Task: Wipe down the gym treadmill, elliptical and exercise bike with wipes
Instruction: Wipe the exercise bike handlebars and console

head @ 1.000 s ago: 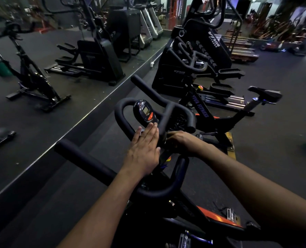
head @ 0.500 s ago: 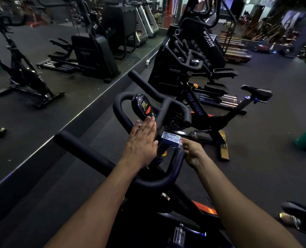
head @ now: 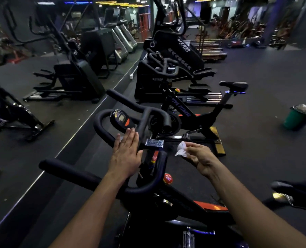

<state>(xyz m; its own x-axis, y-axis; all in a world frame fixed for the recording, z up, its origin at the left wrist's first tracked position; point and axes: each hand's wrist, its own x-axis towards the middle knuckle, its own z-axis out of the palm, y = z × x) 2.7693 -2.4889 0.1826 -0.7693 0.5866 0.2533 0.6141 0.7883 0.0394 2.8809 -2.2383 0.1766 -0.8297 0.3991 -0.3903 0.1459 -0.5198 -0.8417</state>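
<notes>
There is one camera, worn on the person's head. It looks forward and down. The bike handlebar [head: 102,178] is very near, right below. Far ahead, more gym machines stand along a mirror wall [head: 41,68] on the left.

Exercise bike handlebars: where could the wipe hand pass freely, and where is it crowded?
Free: the floor gap right of the handlebars, around the right hand with the wipe. Crowded: the centre, where the left hand, console and bars bunch.

left hand [head: 125,154] on handlebars [head: 102,176], wipe [head: 181,149] right, second bike [head: 193,111] ahead
</notes>
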